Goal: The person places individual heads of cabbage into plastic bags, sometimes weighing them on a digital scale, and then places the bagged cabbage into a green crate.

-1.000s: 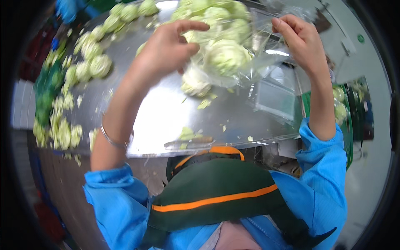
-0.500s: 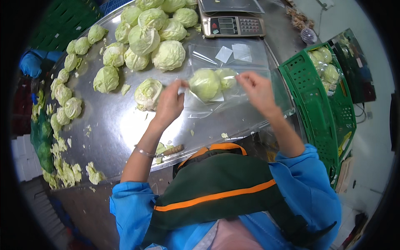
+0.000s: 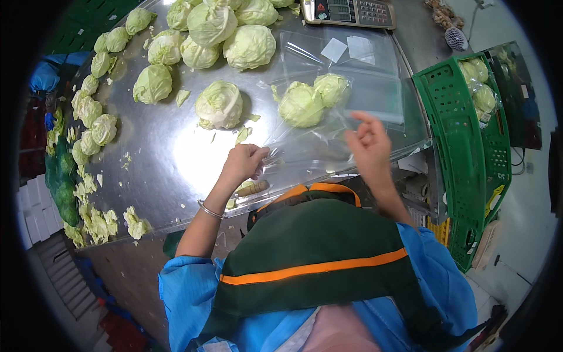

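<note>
A clear plastic bag [image 3: 308,146] lies on the steel table with two pale green cabbages [image 3: 301,104] inside, side by side at its far end. Its loose, crinkled mouth reaches toward me. My left hand [image 3: 243,162] pinches the near left corner of the film between thumb and fingers. At the bag's right side, my right hand [image 3: 369,144] is slightly blurred, with the index finger out and the others loosely bent; no film shows in its grip. A single trimmed cabbage [image 3: 219,105] rests left of the bag. The wooden-handled tool [image 3: 252,188] lies at the front edge, partly hidden.
Large cabbages [image 3: 249,47] are piled at the back, smaller ones [image 3: 89,111] along the left edge. A digital scale [image 3: 349,13] stands behind flat clear bags [image 3: 375,88] with white labels. Right of the table are green crates [image 3: 454,123] with bagged cabbages. Leaf scraps [image 3: 97,226] litter the front left.
Both hands have come down from the cabbages toward the table's front edge, and the bag's mouth has been drawn toward me. My right hand's fingers have come off the film. The view has shifted.
</note>
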The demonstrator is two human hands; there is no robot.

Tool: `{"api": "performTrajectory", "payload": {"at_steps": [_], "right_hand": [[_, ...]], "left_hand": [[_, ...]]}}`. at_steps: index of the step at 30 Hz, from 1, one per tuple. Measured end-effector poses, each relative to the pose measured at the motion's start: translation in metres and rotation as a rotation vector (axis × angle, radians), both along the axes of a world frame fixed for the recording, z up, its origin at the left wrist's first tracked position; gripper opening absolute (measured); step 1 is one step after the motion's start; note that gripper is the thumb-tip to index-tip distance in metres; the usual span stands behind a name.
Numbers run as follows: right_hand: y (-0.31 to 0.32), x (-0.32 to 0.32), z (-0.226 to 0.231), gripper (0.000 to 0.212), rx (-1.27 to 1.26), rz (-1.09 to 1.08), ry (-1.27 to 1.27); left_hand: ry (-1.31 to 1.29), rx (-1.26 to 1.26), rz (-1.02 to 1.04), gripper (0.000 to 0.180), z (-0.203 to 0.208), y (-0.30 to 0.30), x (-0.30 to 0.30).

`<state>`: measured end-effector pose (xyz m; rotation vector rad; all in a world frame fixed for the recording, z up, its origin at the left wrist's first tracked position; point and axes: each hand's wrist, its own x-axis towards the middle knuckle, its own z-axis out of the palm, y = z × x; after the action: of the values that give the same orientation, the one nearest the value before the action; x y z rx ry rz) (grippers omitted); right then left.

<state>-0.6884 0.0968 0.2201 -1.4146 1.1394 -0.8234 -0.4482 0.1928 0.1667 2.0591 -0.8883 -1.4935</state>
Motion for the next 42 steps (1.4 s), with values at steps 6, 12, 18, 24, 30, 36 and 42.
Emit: {"api": "performTrajectory", "payload": {"at_steps": [6, 12, 18, 24, 30, 36, 42], "right_hand": [[0.041, 0.056, 0.036, 0.014, -0.609, 0.443, 0.223], [0.06, 0.093, -0.033, 0.014, -0.176, 0.512, 0.321], [0.07, 0.113, -0.036, 0.009, -0.688, 0.617, 0.443], [0.087, 0.077, 0.098, 0.014, -0.262, 0.664, 0.101], [0.073, 0.113, -0.021, 0.01, -0.483, 0.444, 0.403], [0.076, 0.12, -0.017, 0.013, -0.573, 0.671, 0.39], [0.064, -0.025, 0.112, 0.031, -0.012, 0.757, 0.166]], "left_hand": [[0.19, 0.011, -0.061, 0.029, 0.016, -0.006, 0.02], [0.407, -0.02, 0.01, 0.024, 0.011, 0.012, 0.031], [0.447, -0.062, 0.073, 0.025, -0.008, 0.014, 0.038], [0.434, -0.057, -0.013, 0.024, -0.012, 0.025, 0.053], [0.426, -0.147, 0.04, 0.023, 0.009, 0.007, 0.042], [0.452, -0.105, 0.086, 0.023, 0.0, 0.008, 0.05], [0.524, -0.104, 0.062, 0.028, -0.009, 0.024, 0.072]]}}
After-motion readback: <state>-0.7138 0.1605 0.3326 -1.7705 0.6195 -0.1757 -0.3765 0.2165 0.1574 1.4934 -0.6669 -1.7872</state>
